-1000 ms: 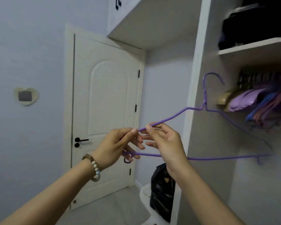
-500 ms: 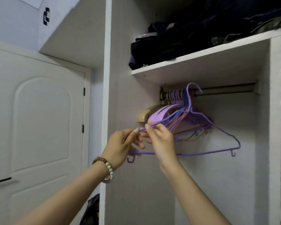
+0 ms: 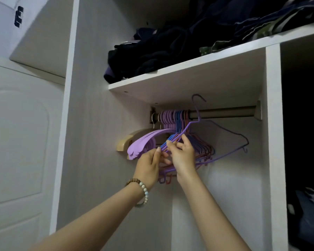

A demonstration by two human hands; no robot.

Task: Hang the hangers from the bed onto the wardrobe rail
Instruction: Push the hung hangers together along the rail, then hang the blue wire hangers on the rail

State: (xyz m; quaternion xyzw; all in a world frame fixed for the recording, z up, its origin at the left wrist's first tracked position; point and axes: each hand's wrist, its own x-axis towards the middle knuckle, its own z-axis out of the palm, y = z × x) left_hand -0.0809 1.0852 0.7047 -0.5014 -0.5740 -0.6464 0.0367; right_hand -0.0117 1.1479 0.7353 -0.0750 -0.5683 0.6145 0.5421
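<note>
Hands: my left hand (image 3: pixel 149 167) and right hand (image 3: pixel 183 156) are close together, fingertips almost meeting. Both pinch the near arm of one purple wire hanger (image 3: pixel 198 121).
Hanger in hand: it slants up and away to the right of my hands, and its hook stands above the wardrobe rail (image 3: pixel 225 113). I cannot tell whether the hook is already over the bar or only in front of it.
What has changed: a second ago I faced the door (image 3: pixel 16 142) with this hanger held out beside the wardrobe. Half a second ago its hook was level with the rail. Now it is raised into the compartment, just right of the hangers already hung.
What that means: I judge this hanger is at its last step. It needs lowering so that the hook catches the bare bar.
Count, carried: one hanger, two hands on it.
Count, hung: two wooden hangers (image 3: pixel 127 140) by their metal hooks, up and to the left of my hands. Next come a bunch of lilac plastic hangers (image 3: pixel 143 144), then blue and red wire hangers (image 3: pixel 203 147) behind my right hand. These are packed too tightly to count.
Count, rail: one, bare to the right of the hook.
Still to fetch: the bed is out of view, so I cannot say.
Above: one shelf (image 3: pixel 188 77) piled with dark clothes (image 3: pixel 161 51).
</note>
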